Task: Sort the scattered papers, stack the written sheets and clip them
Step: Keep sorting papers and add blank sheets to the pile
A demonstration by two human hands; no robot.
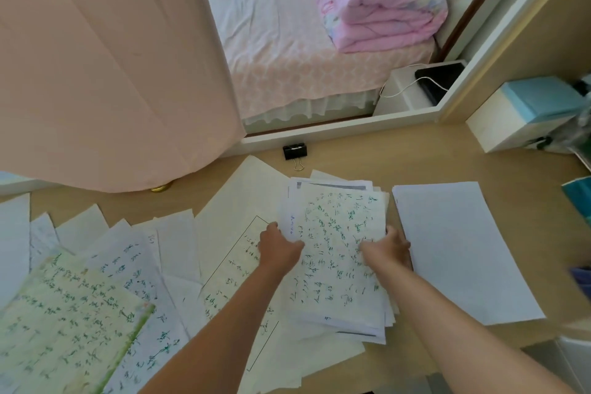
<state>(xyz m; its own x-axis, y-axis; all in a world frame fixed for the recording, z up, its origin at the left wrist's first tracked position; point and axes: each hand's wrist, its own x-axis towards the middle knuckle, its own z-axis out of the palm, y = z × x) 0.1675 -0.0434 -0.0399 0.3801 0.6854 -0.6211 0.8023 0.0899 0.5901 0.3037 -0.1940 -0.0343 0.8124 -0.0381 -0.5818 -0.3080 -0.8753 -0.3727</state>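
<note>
Two hands work one pile. The left hand [279, 249] grips the left edge of the stack of written sheets [339, 253], and the right hand [388, 248] grips the right edge, fingers curled round the paper on both sides. The stack sits at centre frame and overlaps a large framed sheet [230, 265] on its left. It is just beside a pile of blank sheets [460, 249] on its right. Its edges are ragged, with corners sticking out at the top and at the lower right. A black binder clip [295, 151] rests on the desk [447, 157] above the stack in the frame, clear of all paper, with one wire handle pointing down toward the stack. More written papers [73, 323] fan across the lower left, not yet gathered. Judgement: the step in hand is squaring the stack, and the task is roughly midway, since the blanks are set apart but neither collecting nor clipping is done. To do it well, loosen the grip enough for the sheets to slide, stand the stack on one long edge and tap it on bare desk, then turn it and tap a short edge. Keep the framed sheet from riding along underneath. Add the lower-left sheets before reaching for the clip, or the stack will need squaring twice. Keep the blank pile untouched, because its near edge is close to the right hand.
</note>
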